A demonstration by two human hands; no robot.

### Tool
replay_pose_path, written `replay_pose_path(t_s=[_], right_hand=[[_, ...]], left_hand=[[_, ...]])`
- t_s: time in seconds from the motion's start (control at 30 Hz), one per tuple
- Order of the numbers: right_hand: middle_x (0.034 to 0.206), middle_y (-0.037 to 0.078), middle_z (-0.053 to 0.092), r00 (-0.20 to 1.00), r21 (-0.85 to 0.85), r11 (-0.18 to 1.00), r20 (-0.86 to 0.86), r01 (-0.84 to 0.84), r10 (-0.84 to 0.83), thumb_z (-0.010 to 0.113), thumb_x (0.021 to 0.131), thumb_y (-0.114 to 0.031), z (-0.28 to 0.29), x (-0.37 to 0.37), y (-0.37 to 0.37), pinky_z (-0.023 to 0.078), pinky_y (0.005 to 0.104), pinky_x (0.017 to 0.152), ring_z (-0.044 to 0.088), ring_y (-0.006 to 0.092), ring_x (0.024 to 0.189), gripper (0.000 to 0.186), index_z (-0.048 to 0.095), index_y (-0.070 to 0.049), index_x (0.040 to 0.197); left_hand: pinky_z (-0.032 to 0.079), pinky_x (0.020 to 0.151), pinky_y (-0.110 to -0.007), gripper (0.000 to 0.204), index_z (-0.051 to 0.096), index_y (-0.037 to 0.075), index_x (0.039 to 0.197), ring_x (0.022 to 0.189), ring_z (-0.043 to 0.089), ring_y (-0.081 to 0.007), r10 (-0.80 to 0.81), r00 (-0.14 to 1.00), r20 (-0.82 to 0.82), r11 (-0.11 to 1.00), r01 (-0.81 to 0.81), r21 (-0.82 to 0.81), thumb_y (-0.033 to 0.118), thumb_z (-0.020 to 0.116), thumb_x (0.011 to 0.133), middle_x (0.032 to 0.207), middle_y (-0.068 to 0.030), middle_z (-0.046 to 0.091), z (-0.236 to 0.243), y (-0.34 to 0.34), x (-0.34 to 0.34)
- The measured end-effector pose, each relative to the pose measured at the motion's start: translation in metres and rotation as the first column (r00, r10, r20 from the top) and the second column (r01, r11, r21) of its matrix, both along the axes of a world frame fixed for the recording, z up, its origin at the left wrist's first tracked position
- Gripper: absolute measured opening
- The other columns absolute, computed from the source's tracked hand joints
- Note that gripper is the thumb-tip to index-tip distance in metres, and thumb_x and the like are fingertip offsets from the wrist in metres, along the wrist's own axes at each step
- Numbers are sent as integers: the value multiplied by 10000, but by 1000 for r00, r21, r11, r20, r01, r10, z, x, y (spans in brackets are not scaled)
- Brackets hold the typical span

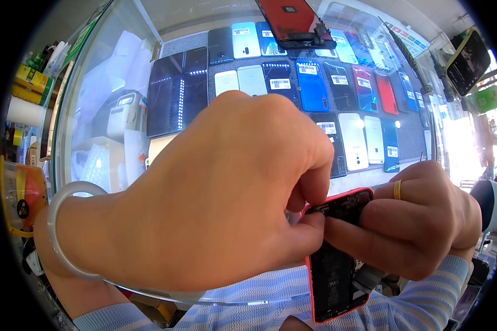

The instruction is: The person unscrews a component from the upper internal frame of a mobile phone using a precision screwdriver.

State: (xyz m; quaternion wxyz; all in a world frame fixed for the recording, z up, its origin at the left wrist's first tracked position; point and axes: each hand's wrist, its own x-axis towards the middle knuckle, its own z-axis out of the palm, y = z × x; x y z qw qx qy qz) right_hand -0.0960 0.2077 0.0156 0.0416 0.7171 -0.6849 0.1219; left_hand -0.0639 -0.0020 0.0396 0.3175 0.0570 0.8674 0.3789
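An opened phone (331, 276) with a red frame is upright at the lower middle, its dark battery and inner parts bare. My left hand (221, 187), with a pale bangle at the wrist, is closed, thumb and fingers pinching at the phone's upper left corner. My right hand (419, 226), with a gold ring, is closed at the phone's upper right side. Its fingertips meet my left thumb over the inner parts at the top. Whether a small part is between the fingertips is hidden. A detached screen assembly (287, 22) with a red back lies farther off on the glass counter.
Under the glass counter, rows of phones (313, 88) lie on grey lining beside a large dark tablet-like panel (176, 94). A white handheld device (126, 115) sits to the left. Another phone (468, 63) stands on a holder at the far right. Bottles and boxes (33, 80) line the left.
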Motion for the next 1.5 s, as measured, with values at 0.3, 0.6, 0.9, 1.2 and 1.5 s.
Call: replay_pose_path(t_s=[0.3, 0.6, 0.9, 1.2, 1.5], right_hand=[[585, -63, 423, 997, -108, 993, 63, -39, 46, 713, 620, -94, -13, -6, 2, 220, 223, 356, 391, 26, 420, 366, 744, -15, 976], [564, -38, 476, 989, -119, 991, 126, -67, 82, 703, 645, -98, -12, -11, 1, 257, 237, 334, 470, 55, 414, 392, 743, 4, 1021], [564, -48, 460, 987, -149, 987, 137, -65, 86, 710, 658, -104, -14, -12, 1, 261, 232, 335, 469, 46, 412, 374, 746, 2, 1015], [557, -66, 425, 993, -148, 985, 74, -84, 96, 724, 677, -94, -12, -22, 3, 246, 226, 338, 450, 31, 403, 332, 757, -17, 998], [585, 27, 574, 856, 0, 990, 503, 139, -120, 762, 734, -63, 3, -15, 0, 378, 290, 390, 575, 148, 451, 321, 745, -26, 1052]], left_hand=[[439, 466, -222, 161, 705, 23, 783, 541, 580, -95, 16, 904, -427, 983, 64, 172, 32, 806, 658, 672, -38, 614, -12, -10, 19], [246, 359, -290, 370, 777, 103, 979, 437, 402, -102, -732, 438, -522, 682, 461, -568, 166, 764, 615, 553, 37, 333, 22, -24, 40], [222, 360, -287, 399, 752, 59, 1044, 415, 387, -85, -734, 395, -552, 679, 438, -590, 219, 759, 679, 517, 51, 342, 15, -23, 47], [241, 336, -281, 517, 710, -51, 1073, 373, 391, -88, -742, 434, -510, 670, 504, -545, 297, 750, 692, 475, 39, 380, 17, -20, 49], [361, 372, -298, 329, 696, -16, 1093, 407, 494, -143, -586, 568, -578, 810, 386, -441, 169, 664, 822, 475, 7, 462, 15, -13, 56]])
